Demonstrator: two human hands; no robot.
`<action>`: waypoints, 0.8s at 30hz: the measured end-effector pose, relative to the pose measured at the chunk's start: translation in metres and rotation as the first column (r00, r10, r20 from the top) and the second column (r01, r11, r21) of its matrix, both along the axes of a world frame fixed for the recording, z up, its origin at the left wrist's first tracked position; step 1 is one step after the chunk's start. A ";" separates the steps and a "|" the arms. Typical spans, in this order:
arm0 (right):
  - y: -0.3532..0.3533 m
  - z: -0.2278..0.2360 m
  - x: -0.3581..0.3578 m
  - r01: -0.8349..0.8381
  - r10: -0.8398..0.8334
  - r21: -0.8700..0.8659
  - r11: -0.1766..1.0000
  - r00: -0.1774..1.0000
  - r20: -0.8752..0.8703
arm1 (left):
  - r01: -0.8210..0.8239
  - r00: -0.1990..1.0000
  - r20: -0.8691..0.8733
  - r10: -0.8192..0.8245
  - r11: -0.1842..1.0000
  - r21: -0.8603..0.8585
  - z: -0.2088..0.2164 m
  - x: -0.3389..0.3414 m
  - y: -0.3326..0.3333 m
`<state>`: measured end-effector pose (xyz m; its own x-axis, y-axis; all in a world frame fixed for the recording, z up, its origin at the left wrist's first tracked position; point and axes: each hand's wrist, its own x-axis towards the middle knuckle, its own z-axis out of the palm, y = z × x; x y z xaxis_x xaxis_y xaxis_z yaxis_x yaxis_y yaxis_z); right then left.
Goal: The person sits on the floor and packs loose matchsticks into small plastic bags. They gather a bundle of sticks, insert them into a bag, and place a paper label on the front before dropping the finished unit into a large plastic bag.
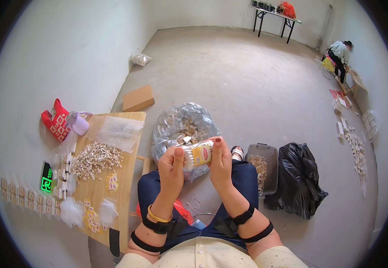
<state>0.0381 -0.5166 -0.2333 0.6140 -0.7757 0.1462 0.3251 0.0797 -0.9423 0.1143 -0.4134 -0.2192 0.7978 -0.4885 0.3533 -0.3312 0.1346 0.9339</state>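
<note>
Left hand (171, 169), right hand (221, 164) gripping one swab packet (198, 155); one black bag (294, 183), one purple bottle (80, 125)

A clear plastic packet of white cotton swabs (189, 159), its yellow label (199, 156) bearing a red oval (206, 154), tilts slightly between left hand (172, 169) and right hand (221, 166).

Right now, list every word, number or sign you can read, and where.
Pack: yellow with red oval; print too small to read.
Sign: green pictogram on black; lettering too small.
Red bag: pale patterned squares; no legible words.
Yellow slips: too small to read.
</note>
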 end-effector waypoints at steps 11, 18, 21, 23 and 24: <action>-0.006 -0.002 -0.004 -0.078 0.058 0.126 0.989 0.987 0.152 | -0.059 0.903 0.430 0.030 0.997 0.055 0.008 0.004 -0.012; -0.013 0.002 -0.015 -0.098 0.071 0.281 0.955 0.992 0.106 | 0.343 0.875 -0.307 -0.376 0.926 -0.156 -0.013 -0.003 -0.005; -0.016 0.003 -0.022 -0.126 0.121 0.190 0.974 0.992 0.040 | 0.347 0.886 -0.269 -0.378 0.925 -0.157 -0.017 -0.002 -0.005; -0.016 -0.002 -0.023 -0.109 0.108 0.139 0.984 0.994 0.018 | 0.352 0.873 -0.308 -0.378 0.926 -0.136 -0.014 -0.002 -0.005; -0.016 -0.001 -0.024 -0.109 0.108 0.132 0.985 0.994 0.014 | 0.405 0.840 -0.339 -0.423 0.906 -0.126 -0.013 0.001 -0.002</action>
<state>0.0141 -0.5329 -0.2347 0.6947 -0.7175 0.0510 0.3141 0.2389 -0.9188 0.1154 -0.4149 -0.2323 0.6001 -0.7909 0.1202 0.1127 0.2324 0.9661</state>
